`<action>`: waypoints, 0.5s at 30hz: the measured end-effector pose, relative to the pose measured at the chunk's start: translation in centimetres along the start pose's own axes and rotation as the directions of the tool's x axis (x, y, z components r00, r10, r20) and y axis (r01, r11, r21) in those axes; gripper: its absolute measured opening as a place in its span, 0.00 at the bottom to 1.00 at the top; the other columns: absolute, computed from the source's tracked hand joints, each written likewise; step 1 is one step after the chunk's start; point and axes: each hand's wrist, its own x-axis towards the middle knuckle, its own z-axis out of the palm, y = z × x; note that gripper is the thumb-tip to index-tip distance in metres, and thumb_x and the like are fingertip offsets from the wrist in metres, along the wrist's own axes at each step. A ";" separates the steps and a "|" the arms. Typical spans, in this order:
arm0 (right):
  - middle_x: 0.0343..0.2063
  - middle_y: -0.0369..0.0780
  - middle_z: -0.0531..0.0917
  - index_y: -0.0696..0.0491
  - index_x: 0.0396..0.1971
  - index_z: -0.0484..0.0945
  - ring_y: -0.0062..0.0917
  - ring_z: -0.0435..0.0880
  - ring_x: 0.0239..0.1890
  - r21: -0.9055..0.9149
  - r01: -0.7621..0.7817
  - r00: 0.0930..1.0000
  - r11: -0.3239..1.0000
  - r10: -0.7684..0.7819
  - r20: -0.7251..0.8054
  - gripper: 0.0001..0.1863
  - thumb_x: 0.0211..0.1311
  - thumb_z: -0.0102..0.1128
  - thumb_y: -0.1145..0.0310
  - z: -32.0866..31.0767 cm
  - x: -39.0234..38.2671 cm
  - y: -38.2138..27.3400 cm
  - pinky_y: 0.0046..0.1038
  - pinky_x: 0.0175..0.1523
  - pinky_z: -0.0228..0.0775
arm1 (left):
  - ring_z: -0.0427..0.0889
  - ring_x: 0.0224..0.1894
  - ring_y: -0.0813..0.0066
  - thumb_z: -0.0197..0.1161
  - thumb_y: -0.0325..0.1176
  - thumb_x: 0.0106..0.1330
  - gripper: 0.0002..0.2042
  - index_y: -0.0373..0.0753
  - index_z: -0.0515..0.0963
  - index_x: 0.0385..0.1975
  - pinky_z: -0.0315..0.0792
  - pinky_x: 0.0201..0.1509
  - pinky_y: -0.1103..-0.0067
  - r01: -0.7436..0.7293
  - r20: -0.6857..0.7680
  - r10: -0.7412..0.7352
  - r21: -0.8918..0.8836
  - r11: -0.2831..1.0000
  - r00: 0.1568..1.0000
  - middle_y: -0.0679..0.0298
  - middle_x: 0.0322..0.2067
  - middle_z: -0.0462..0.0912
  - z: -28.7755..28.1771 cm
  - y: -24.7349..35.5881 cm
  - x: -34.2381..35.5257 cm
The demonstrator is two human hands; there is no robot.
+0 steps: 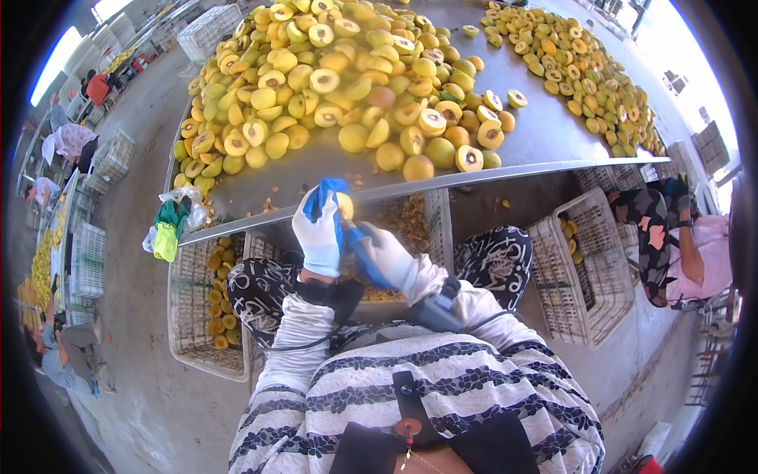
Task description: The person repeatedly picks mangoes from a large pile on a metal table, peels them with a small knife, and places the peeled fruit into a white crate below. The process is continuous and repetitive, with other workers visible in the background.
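My left hand, in a white glove with blue fingers, grips a yellow peach half just in front of the table's near edge. Close beside it, my right hand in a similar glove is closed, its fingers curled toward the fruit. What it grips is mostly hidden and blurred; a small narrow end seems to touch the peach. Beyond both hands, a large heap of halved yellow peaches covers the metal table; several halves show brown pits or hollows.
A crate with peach halves stands left of my knees. Under my hands, another crate contains brown bits. To the right stands a white crate, near a seated person in pink. Plastic bags hang at the table's left corner.
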 end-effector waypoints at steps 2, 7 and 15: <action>0.23 0.41 0.79 0.60 0.51 0.73 0.29 0.79 0.23 0.349 -0.250 0.958 0.903 0.179 0.223 0.21 0.72 0.49 0.58 -1.0 -0.1 0.5 0.33 0.34 0.74 | 0.81 0.33 0.78 0.59 0.37 0.72 0.14 0.30 0.81 0.39 0.76 0.39 0.80 0.223 0.033 -0.220 -0.135 0.965 0.975 0.62 0.33 0.85 -0.1 -0.5 0.1; 0.20 0.35 0.73 0.54 0.42 0.76 0.17 0.69 0.17 0.055 0.398 0.917 0.916 -0.399 -0.002 0.23 0.75 0.43 0.48 -0.1 0.2 2.4 0.20 0.18 0.60 | 0.81 0.27 0.75 0.58 0.43 0.73 0.17 0.32 0.81 0.35 0.76 0.32 0.80 0.321 0.132 -0.303 -0.143 0.936 0.944 0.61 0.29 0.84 0.1 -0.9 0.1; 0.15 0.28 0.64 0.52 0.45 0.75 0.13 0.61 0.11 0.626 -0.777 0.621 -0.066 -0.242 0.746 0.30 0.71 0.42 0.38 -1.3 -1.8 6.5 0.19 0.13 0.52 | 0.84 0.32 0.71 0.53 0.44 0.75 0.17 0.33 0.77 0.44 0.81 0.38 0.77 0.396 0.158 -0.364 -0.308 0.865 0.918 0.59 0.36 0.85 -1.0 -1.3 -0.3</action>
